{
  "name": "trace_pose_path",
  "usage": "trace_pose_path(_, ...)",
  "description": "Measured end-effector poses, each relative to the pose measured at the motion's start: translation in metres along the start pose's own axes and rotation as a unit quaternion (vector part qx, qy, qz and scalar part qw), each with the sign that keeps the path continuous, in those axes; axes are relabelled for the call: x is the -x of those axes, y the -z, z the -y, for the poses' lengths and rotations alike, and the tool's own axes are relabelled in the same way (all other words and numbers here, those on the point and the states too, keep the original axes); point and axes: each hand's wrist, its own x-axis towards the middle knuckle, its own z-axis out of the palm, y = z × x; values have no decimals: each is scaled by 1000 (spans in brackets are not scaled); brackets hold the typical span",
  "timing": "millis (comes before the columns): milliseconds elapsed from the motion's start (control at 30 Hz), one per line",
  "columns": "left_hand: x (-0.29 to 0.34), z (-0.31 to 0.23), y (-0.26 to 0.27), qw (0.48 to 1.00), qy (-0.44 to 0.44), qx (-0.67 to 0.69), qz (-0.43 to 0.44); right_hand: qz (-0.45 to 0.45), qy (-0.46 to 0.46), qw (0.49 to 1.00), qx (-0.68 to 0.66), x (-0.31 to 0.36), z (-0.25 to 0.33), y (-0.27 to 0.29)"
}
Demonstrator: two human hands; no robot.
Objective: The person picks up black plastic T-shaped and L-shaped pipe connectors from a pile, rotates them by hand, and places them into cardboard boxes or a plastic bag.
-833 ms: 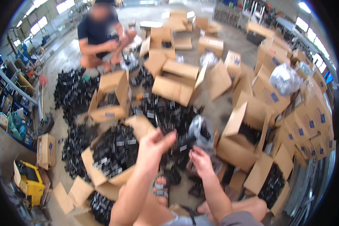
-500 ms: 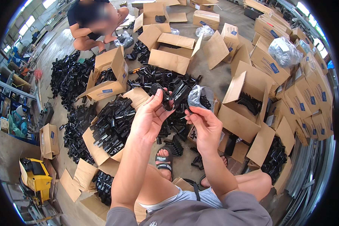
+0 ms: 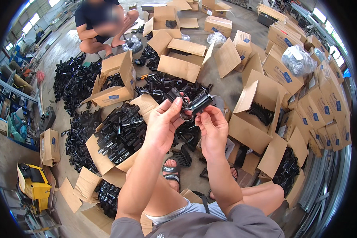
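Observation:
In front of me, my left hand (image 3: 166, 119) is closed around a glossy black clamp-like part (image 3: 200, 102), which has a second dark section on its left side. The fingers of my right hand (image 3: 212, 129) are pinched together against the near right end of that part. Whatever small piece they hold is hidden behind the fingertips. Below and beyond the hands lies a heap of similar black parts (image 3: 158, 84). To the left, an opened carton (image 3: 92, 148) is filled with neatly packed black parts (image 3: 121, 133).
Open cartons (image 3: 252, 129) stand to my right, with stacked cartons (image 3: 315, 113) behind them. A person (image 3: 92, 27) squats at the far left near another heap of black parts (image 3: 73, 83). A yellow machine (image 3: 39, 188) stands at the near left, and metal profiles (image 3: 325, 190) lie at the right.
My right hand has moved up and in against the black part; the small thin dark piece in its fingers is now hidden. The part has turned and shifted slightly right.

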Motion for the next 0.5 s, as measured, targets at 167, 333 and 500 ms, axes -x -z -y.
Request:
trace_pose_path(167, 6, 4, -14, 997, -62, -45, 18, -3, -19, 998, -57, 3, -3, 5)
trace_pose_path(333, 11, 8, -26, 965, -189, -169, 69, -58, -83, 993, -63, 12, 15, -3)
trace_pose_path(500, 1, 20, -11, 866, -285, -386, 138, -72, -127, 988, -52, 9, 19, 0)
